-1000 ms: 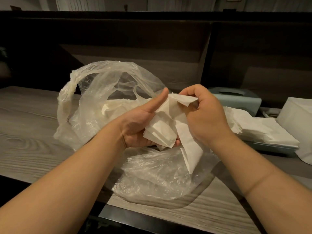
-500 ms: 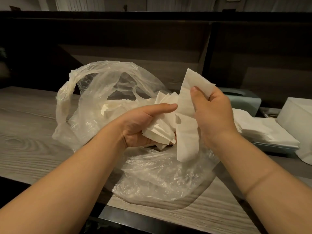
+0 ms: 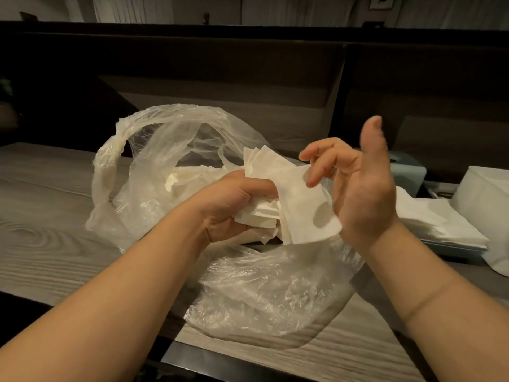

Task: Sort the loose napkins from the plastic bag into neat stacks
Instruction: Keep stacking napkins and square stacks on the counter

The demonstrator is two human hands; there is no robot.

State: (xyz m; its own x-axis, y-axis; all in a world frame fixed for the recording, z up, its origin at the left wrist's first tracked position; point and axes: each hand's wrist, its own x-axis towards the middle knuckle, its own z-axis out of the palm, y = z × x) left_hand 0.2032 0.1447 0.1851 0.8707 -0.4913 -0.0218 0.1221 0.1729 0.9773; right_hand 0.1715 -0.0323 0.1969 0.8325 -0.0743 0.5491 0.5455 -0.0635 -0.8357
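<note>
A clear plastic bag [image 3: 261,293] lies open on the wooden table [image 3: 49,221], with loose white napkins [image 3: 190,180] inside it. My left hand [image 3: 234,208] grips a bunch of white napkins [image 3: 297,205] above the bag. My right hand [image 3: 358,188] is just right of that bunch, palm turned towards it, thumb up and fingers spread and relaxed, holding nothing. A stack of flat white napkins [image 3: 435,221] rests at the right on a pale blue tray.
A pale blue tissue box [image 3: 407,172] stands behind the stack. A white wrapped bundle [image 3: 484,205] sits at the far right edge. A dark partition wall runs behind the table. The table's near edge passes under my forearms.
My right hand has let go of the napkin it held up and has opened beside the bunch. The napkin now lies on the bunch in my left hand, whose fingers have curled tighter.
</note>
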